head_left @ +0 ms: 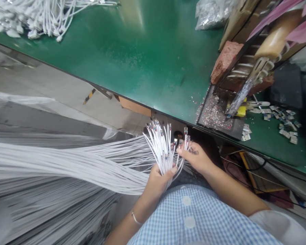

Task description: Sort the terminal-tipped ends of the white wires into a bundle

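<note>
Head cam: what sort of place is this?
Probably a cable-assembly workshop: left hand and right hand hold a fan of white cables with connector tips, a cable heap lies on the green workbench, loose metal parts nearby.

White cables [66, 166]: far ends run off the left edge. Cable pile [40, 17]: cut by the top edge. Plastic bag [211, 13]: top cut off, contents too small to tell. Small parts [283, 119]: kind unreadable. Left hand [158, 180]: fingers hidden behind the cables it grips.
</note>
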The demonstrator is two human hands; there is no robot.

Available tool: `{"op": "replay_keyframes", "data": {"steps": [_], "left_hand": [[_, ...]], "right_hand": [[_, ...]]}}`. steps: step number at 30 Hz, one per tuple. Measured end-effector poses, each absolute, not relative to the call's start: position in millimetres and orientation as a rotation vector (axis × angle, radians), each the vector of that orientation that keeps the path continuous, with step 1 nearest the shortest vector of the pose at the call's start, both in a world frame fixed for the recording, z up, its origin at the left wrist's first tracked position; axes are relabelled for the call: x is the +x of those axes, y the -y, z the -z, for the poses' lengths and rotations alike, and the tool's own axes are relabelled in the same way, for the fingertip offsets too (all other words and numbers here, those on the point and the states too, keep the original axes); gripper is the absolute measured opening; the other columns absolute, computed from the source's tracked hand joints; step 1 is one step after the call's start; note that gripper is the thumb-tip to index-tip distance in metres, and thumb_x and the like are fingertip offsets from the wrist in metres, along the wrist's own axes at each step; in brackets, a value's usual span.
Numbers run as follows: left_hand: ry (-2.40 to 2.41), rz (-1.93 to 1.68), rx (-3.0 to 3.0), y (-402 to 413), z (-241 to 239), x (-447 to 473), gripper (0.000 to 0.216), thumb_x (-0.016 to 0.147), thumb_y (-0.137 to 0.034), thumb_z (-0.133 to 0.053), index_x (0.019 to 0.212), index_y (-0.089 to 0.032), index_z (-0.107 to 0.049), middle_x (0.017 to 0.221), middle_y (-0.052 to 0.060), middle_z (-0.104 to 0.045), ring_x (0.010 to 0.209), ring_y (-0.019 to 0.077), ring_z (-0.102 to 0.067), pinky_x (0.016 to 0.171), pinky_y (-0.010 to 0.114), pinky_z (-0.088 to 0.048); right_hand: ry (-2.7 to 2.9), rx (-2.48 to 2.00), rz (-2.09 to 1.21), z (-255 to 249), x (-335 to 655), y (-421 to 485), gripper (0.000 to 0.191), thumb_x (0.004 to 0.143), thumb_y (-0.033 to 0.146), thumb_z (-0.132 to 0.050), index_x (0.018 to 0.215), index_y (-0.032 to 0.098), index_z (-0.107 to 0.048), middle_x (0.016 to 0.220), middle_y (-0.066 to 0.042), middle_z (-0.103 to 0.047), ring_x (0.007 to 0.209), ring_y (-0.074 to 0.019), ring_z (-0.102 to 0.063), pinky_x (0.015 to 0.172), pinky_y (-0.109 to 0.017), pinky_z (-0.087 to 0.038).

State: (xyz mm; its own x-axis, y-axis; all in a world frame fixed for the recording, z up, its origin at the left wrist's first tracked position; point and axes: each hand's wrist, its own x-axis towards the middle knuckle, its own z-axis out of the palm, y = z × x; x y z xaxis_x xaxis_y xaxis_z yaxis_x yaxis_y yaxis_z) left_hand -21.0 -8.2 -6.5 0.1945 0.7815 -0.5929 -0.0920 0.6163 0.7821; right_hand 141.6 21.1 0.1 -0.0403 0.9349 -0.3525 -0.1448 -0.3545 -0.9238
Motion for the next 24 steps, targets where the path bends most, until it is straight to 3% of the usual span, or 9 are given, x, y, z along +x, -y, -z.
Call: {"op": "replay_keyframes", "data": {"steps": [8, 16, 24], "left_hand": [[-1.245, -0.667, 0.678, 8.0, 5.0, -20.3, 0.027, 0.064, -0.032, -0.078, 0.083, -0.014, -0.069, 0.076, 0.002, -0.069, 0.071, 0.0144, -0.060, 0.069, 0.023, -0.048], [-1.215, -0.686, 0.643, 7.3, 3.0, -18.4, 0.031, 0.064, -0.030, -0.079, 0.089, -0.014, -0.070, 0.088, 0.005, -0.072, 0.082, 0.0180, -0.064, 0.078, 0.026, -0.049], [-1.166, -0.712, 0.658, 8.3, 6.2, -20.2, 0.031, 0.068, -0.027, -0.077, 0.096, -0.016, -0.068, 0.094, 0.004, -0.072, 0.086, 0.0168, -0.064, 0.081, 0.025, -0.048]], "right_hand": [[0.906, -1.337, -1.571, 0.3, 140.0, -21.4, 0.033, 0.070, 0.047, -0.070, 0.071, 0.016, -0.058, 0.066, 0.001, -0.055, 0.059, -0.0114, -0.049, 0.060, -0.024, -0.041], [0.926, -1.336, -1.533, 0.5, 140.5, -20.8, 0.030, 0.072, 0.044, -0.068, 0.072, 0.016, -0.058, 0.066, 0.001, -0.055, 0.059, -0.0107, -0.048, 0.059, -0.024, -0.040], [0.822, -1.262, -1.592, 2.7, 137.7, -22.5, 0.034, 0.065, 0.043, -0.076, 0.081, 0.017, -0.060, 0.076, -0.001, -0.060, 0.066, -0.0122, -0.054, 0.065, -0.025, -0.046]]}}
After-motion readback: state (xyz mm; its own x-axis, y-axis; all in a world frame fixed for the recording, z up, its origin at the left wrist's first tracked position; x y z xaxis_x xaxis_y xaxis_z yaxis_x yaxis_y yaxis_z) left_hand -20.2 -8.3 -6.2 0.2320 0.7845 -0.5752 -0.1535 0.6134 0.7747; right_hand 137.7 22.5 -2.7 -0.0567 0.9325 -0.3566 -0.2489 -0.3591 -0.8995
